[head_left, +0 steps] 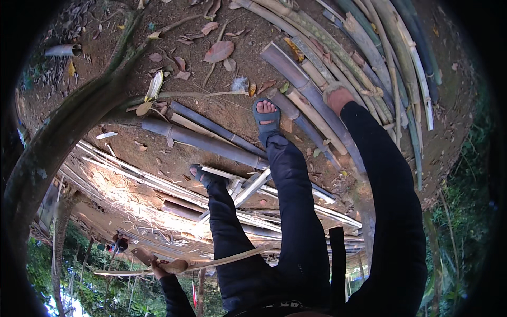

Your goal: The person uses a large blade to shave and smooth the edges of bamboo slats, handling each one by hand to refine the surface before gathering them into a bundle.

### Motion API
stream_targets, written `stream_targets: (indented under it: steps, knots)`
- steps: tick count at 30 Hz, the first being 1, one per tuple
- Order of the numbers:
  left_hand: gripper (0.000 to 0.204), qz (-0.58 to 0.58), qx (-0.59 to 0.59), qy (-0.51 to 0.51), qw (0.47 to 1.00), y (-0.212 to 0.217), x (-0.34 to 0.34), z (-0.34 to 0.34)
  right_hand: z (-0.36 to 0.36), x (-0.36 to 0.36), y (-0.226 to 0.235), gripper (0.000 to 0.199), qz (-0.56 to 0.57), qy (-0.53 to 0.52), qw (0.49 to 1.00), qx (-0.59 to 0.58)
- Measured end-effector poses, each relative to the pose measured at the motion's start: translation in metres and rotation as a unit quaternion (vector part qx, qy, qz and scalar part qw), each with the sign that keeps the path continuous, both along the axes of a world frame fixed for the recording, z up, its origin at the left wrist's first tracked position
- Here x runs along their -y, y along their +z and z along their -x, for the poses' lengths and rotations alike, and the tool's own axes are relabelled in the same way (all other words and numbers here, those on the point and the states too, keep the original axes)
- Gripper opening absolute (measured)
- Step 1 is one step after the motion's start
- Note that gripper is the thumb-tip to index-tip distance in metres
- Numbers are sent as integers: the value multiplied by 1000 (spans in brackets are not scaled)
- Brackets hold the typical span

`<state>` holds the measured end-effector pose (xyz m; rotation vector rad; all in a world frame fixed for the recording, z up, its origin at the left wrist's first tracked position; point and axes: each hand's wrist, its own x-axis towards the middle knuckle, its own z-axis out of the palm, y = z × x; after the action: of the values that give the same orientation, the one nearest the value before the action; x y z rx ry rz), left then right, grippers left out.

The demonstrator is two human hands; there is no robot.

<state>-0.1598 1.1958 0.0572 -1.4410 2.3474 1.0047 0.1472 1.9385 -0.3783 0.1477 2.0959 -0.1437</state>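
Observation:
At the lower left, my left hand [159, 270] is closed around a brown tool with a rounded wooden handle [175, 266]; its exact kind is unclear. A long, thin bamboo strip [227, 259] runs through the same grip and crosses in front of my legs. My right arm stretches far forward in a dark sleeve. Its hand [339, 99] bends down over the bamboo poles, fingers curled and partly hidden, seemingly gripping a bamboo pole [312, 71]. A thicker dark bamboo pole [343, 138] lies just beside that hand.
More bamboo poles [383, 47] are heaped at the upper right. Dark bamboo lengths [200, 138] and pale split strips [142, 173] lie by my sandalled feet [268, 116]. A curved tree trunk [58, 132] rises at the left. Dry leaves [219, 51] litter the soil.

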Motion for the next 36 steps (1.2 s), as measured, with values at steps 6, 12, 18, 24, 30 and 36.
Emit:
stream_targets:
  steps: [6,12,18,24,30,36]
  knots:
    - [29,-102,-97,159,977,71,70,-74,-55,36,179,26,69,82,991,85]
    - [25,-90,-268,249,926,135,111,-152,-85,35,367,34,-53,106,992,-30]
    - [29,-59,-406,410,815,151,136,-184,-5,82,506,38,-29,-94,985,-145]
    - [42,-151,-470,532,688,134,186,-212,105,176,553,37,-40,-13,957,-285]
    - [35,-135,-475,596,634,115,249,-236,230,292,616,34,-42,8,938,-345]
    - [35,-151,-461,632,604,123,362,-283,336,390,679,36,-93,19,921,-377]
